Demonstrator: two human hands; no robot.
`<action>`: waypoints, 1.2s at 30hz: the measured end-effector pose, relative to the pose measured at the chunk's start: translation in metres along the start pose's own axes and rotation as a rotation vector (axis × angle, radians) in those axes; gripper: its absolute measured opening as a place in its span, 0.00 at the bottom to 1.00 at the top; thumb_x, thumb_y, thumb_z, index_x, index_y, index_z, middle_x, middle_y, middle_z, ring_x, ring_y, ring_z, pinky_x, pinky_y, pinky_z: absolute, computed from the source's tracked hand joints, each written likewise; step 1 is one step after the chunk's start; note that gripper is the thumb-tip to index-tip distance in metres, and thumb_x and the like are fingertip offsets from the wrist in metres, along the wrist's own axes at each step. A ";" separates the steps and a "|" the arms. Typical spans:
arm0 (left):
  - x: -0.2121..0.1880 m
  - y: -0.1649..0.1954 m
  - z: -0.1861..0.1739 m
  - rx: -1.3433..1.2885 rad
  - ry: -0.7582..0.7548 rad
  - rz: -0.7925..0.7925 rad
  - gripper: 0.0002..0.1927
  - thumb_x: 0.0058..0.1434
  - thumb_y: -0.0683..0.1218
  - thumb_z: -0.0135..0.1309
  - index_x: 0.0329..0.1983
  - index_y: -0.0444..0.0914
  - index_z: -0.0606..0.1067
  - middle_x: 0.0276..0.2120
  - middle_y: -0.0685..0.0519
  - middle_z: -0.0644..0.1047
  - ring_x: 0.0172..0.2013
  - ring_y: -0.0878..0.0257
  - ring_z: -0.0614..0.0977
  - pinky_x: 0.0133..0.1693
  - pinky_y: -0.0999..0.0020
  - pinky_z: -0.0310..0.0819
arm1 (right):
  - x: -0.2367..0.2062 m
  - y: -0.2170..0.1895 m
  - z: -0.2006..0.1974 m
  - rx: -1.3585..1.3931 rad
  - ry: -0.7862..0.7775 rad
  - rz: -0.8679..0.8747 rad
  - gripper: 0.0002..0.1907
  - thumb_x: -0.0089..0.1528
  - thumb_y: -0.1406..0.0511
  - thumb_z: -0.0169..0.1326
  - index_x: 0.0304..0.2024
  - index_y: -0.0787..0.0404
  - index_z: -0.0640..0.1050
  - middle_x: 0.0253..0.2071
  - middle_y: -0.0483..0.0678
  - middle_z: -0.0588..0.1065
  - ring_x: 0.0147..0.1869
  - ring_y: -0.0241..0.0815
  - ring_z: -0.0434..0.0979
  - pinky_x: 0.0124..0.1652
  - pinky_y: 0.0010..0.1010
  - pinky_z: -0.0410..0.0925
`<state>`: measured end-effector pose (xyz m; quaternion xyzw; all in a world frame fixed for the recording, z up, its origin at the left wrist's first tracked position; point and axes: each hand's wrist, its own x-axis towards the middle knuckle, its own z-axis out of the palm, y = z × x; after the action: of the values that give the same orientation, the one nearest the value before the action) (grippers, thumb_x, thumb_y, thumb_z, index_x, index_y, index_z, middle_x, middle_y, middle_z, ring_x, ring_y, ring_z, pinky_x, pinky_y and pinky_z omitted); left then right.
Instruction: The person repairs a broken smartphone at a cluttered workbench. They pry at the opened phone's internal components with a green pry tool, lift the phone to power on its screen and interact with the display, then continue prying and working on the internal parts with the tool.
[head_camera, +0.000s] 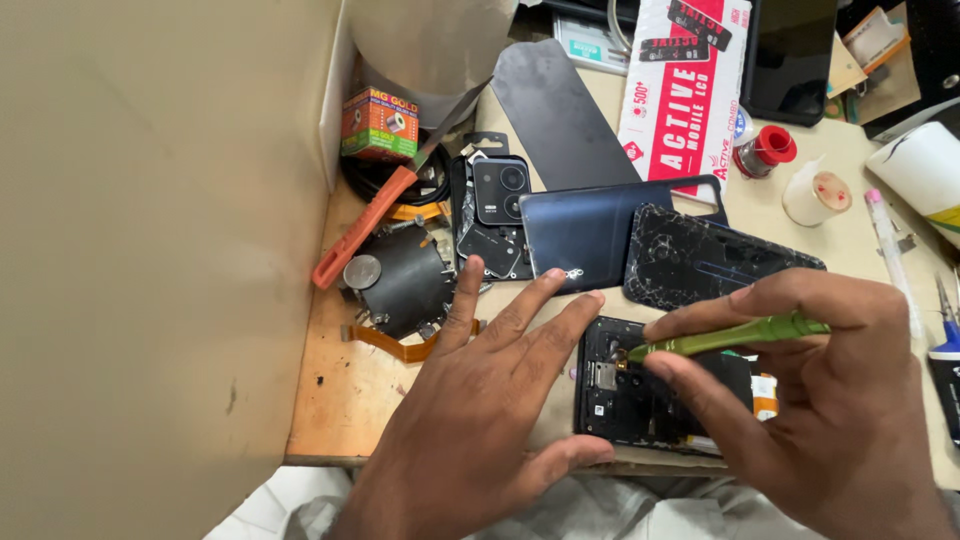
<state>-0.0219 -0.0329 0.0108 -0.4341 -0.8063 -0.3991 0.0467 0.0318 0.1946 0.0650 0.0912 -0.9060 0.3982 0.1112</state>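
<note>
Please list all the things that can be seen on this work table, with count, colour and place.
opened phone: 1, black, front centre, under both hands
green tool: 1, green, in the right hand, tip on the phone
cracked screen: 1, black, behind the phone
back cover: 1, dark blue, centre
camera frame part: 1, black, left of the back cover
orange-handled tool: 1, orange, left
small box: 1, orange and green, back left
red and white package: 1, back centre
red-capped bottle: 1, back right
table: 1, light wood
left hand: 1, flat, touching the phone's edge
right hand: 1, gripping the green tool
</note>
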 end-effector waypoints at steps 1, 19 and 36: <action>0.000 0.000 0.000 0.004 0.013 0.013 0.48 0.56 0.60 0.65 0.71 0.30 0.60 0.64 0.43 0.71 0.71 0.46 0.65 0.72 0.34 0.37 | 0.001 -0.001 0.000 0.007 0.005 -0.006 0.31 0.59 0.75 0.59 0.54 0.64 0.53 0.45 0.59 0.78 0.50 0.42 0.87 0.45 0.30 0.77; -0.001 -0.004 0.005 -0.036 0.020 0.018 0.49 0.55 0.60 0.65 0.71 0.31 0.59 0.66 0.45 0.70 0.71 0.47 0.64 0.72 0.35 0.34 | 0.005 -0.018 0.001 -0.452 0.036 -0.029 0.30 0.56 0.62 0.68 0.49 0.63 0.63 0.37 0.47 0.83 0.41 0.36 0.87 0.32 0.23 0.75; 0.002 -0.005 0.007 -0.008 0.031 0.022 0.50 0.54 0.64 0.63 0.70 0.30 0.60 0.63 0.41 0.72 0.70 0.47 0.65 0.72 0.38 0.32 | 0.045 -0.070 -0.020 -0.714 -0.327 0.389 0.13 0.60 0.52 0.59 0.34 0.53 0.81 0.25 0.42 0.80 0.29 0.39 0.84 0.31 0.30 0.73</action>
<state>-0.0249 -0.0287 0.0042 -0.4368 -0.7990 -0.4085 0.0620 0.0085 0.1591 0.1396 -0.0633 -0.9928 0.0540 -0.0862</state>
